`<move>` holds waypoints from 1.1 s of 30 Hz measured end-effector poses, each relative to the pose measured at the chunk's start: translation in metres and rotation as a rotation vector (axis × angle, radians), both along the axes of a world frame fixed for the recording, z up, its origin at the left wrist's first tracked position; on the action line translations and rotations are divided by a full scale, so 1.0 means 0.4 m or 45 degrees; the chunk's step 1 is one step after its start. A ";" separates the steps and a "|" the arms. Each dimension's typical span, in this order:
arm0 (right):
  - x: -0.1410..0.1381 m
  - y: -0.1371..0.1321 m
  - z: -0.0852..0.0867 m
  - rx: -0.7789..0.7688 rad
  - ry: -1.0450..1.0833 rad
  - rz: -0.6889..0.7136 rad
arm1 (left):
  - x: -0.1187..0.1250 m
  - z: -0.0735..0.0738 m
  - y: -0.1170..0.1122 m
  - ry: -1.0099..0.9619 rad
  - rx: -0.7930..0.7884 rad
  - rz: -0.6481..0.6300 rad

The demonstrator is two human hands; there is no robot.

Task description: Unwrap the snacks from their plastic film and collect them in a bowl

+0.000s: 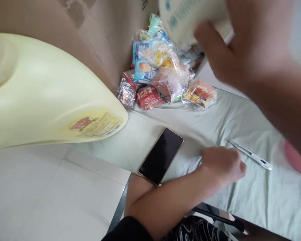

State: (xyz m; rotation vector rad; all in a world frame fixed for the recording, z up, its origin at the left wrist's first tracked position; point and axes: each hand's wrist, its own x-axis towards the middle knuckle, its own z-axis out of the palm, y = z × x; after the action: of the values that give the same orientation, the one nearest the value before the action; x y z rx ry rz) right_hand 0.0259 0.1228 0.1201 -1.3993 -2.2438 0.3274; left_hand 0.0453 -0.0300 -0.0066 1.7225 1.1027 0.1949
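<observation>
while the right hand [243, 50] grasps the pale printed container [175, 20] near the wrapped snacks [163, 67], a firm, level grip serves best; the left hand [223, 164], curled closed on the cloth [256, 194] with nothing showing inside, had best avoid the nearby cutter [252, 156].

So the big jug [52, 90] is rocking a pale lemon yellow, with its label [97, 125] adding a reddish patch on deeper yellow. The blurry object [183, 23] up top is going creamy with teal spots. The packets are bringing the loud stuff: a bright blue packet [144, 70], a red packet [148, 97], a shiny silver packet [126, 92] and an orange-and-yellow packet [200, 94]. The cardboard [102, 26] is staying plain brown, the cloth [198, 127] is showing soft grey-green, the phone [162, 155] is flashing a black screen, and the patterned fabric [198, 231] is wearing white squiggles on black.
</observation>
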 end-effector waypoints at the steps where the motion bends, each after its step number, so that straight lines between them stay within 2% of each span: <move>1: 0.083 -0.063 -0.021 0.246 -0.139 0.013 | -0.004 0.004 -0.005 0.017 -0.010 -0.016; 3: 0.268 -0.169 -0.089 0.475 -0.265 -0.016 | -0.012 0.010 -0.019 0.072 0.014 0.004; 5: 0.440 -0.246 -0.173 0.530 -0.354 -0.096 | -0.017 0.014 -0.036 0.133 0.082 0.057; 6: 0.509 -0.275 -0.212 0.488 -0.414 -0.144 | -0.017 0.015 -0.044 0.156 0.114 0.078; 7: 0.561 -0.298 -0.242 0.398 -0.483 -0.143 | -0.016 0.016 -0.051 0.171 0.138 0.093; 9: 0.610 -0.331 -0.265 0.438 -0.499 -0.253 | -0.009 0.019 -0.058 0.155 0.164 0.136; 10: 0.607 -0.342 -0.258 0.484 -0.491 -0.306 | -0.005 0.020 -0.057 0.117 0.170 0.173; 12: 0.558 -0.347 -0.215 0.582 -0.443 -0.333 | 0.000 0.021 -0.047 -0.012 0.183 0.288; 13: 0.516 -0.340 -0.189 0.588 -0.406 -0.250 | 0.000 0.020 -0.039 -0.095 0.194 0.364; 14: 0.469 -0.325 -0.167 0.504 -0.369 -0.162 | -0.002 0.019 -0.030 -0.184 0.209 0.452; 16: 0.366 -0.268 -0.148 0.375 -0.283 -0.014 | -0.012 0.015 -0.014 -0.366 0.258 0.643; 18: 0.276 -0.183 -0.171 0.198 -0.270 -0.040 | -0.029 0.009 -0.005 -0.528 0.314 0.777; 20: 0.212 -0.090 -0.221 0.030 -0.293 -0.048 | -0.048 0.004 -0.005 -0.612 0.372 0.811; 22: 0.179 -0.018 -0.276 -0.118 -0.343 -0.042 | -0.065 0.003 -0.010 -0.610 0.407 0.770; 24: 0.175 0.015 -0.316 -0.131 -0.349 -0.082 | -0.079 0.007 -0.015 -0.591 0.413 0.723; 26: 0.197 0.006 -0.333 -0.107 -0.264 -0.139 | -0.089 0.013 -0.015 -0.615 0.394 0.702; 28: 0.241 -0.035 -0.330 -0.139 -0.066 -0.193 | -0.096 0.018 -0.008 -0.697 0.339 0.751; 30: 0.295 -0.102 -0.315 -0.235 0.269 -0.220 | -0.100 0.021 0.004 -0.812 0.241 0.879; 33: 0.363 -0.239 -0.296 -0.521 0.834 -0.149 | -0.097 0.023 0.017 -0.993 0.036 1.049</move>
State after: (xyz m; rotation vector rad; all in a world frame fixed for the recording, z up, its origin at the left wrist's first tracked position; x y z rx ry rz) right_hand 0.1712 0.0271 0.0018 -1.3445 -1.6006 1.0781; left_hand 0.0063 -0.0231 0.0027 0.9479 1.1176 1.2741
